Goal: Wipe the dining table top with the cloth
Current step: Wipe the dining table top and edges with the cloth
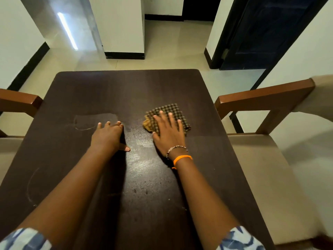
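Pressing checked cloth [168, 116] under right hand [169, 131], unlabelled.

My right hand [168, 131] presses flat, fingers spread, on the checked cloth [169, 116] on the dark table top [111, 91]. My left hand [108, 137] rests flat on bare wood just left of it. Chairs [266, 159] flank the table.
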The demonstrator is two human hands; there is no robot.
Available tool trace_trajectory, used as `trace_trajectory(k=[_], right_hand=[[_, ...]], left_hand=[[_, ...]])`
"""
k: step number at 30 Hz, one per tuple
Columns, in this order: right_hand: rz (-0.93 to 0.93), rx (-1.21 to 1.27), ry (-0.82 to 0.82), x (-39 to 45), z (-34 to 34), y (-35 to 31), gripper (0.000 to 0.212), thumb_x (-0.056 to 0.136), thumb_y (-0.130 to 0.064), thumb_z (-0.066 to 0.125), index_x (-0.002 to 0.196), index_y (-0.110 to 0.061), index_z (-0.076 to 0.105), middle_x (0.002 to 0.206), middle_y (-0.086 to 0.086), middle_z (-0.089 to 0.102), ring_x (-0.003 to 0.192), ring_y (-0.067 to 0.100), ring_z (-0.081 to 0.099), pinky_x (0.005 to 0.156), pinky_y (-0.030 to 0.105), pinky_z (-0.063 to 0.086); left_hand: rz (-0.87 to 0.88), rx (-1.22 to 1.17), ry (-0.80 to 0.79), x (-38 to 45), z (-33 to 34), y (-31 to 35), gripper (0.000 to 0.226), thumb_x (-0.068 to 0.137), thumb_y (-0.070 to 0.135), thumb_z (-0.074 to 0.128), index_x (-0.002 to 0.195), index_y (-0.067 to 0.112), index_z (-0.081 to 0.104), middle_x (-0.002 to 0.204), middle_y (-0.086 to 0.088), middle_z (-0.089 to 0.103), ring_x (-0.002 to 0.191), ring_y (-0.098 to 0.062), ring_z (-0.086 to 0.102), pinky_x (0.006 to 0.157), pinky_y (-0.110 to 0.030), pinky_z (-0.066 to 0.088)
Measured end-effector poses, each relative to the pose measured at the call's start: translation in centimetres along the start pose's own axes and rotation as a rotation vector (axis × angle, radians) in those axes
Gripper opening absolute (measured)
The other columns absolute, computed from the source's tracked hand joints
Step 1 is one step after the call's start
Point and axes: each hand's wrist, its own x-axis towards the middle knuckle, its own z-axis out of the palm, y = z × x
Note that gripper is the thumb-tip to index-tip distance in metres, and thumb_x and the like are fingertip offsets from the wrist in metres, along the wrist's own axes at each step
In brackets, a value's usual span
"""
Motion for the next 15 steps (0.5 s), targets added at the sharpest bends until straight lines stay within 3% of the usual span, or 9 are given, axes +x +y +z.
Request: trace_trajectory(k=[5, 8, 11, 15], right_hand=[[0.319, -0.105, 0.100, -1.6, -3.2, 8.4, 0.060, 0.093, -0.042, 0.041, 0.147, -0.029, 0.019, 0.159, -0.001, 0.011, 0.147, 0.024, 0.007, 0.116, 0.048, 0.009], [0.440, -0.147, 0.090, -2.1, -3.7, 9.5, 0.063, 0.093, -0.049, 0.038, 0.149, -0.029, 0.014, 0.160, 0.001, 0.005, 0.147, 0.027, -0.001, 0.116, 0.049, 0.006], [0.446, -0.143, 0.078, -1.7, -2.7, 6.6, 0.063, 0.094, -0.046, 0.038, 0.149, -0.025, 0.014, 0.160, 0.003, 0.003, 0.147, 0.027, -0.006, 0.116, 0.052, -0.001], [0.259, -0.195, 0.073, -0.7, 0.0, -0.8, 0.067, 0.093, -0.041, 0.037, 0.149, -0.015, 0.013, 0.160, 0.006, 0.000, 0.146, 0.027, -0.009, 0.113, 0.051, -0.014]], left_hand=[[0.010, -0.039, 0.018, -0.2, 0.2, -0.2, 0.091, 0.075, 0.049, 0.068, 0.146, 0.010, 0.026, 0.156, -0.005, 0.020, 0.144, -0.030, 0.015, 0.116, -0.049, 0.009], [0.019, -0.103, 0.054, -0.3, 0.4, -0.5, 0.089, 0.076, 0.049, 0.067, 0.145, 0.012, 0.026, 0.156, -0.003, 0.020, 0.145, -0.030, 0.011, 0.116, -0.051, 0.007], [0.038, -0.199, 0.129, -1.0, 1.3, -1.3, 0.092, 0.075, 0.054, 0.064, 0.147, 0.015, 0.023, 0.157, 0.000, 0.018, 0.146, -0.029, 0.004, 0.115, -0.054, 0.000], [-0.009, -0.356, 0.265, -2.4, 2.6, -3.5, 0.088, 0.081, 0.055, 0.056, 0.149, 0.015, 0.016, 0.158, 0.000, 0.012, 0.146, -0.027, 0.000, 0.114, -0.054, -0.006]])
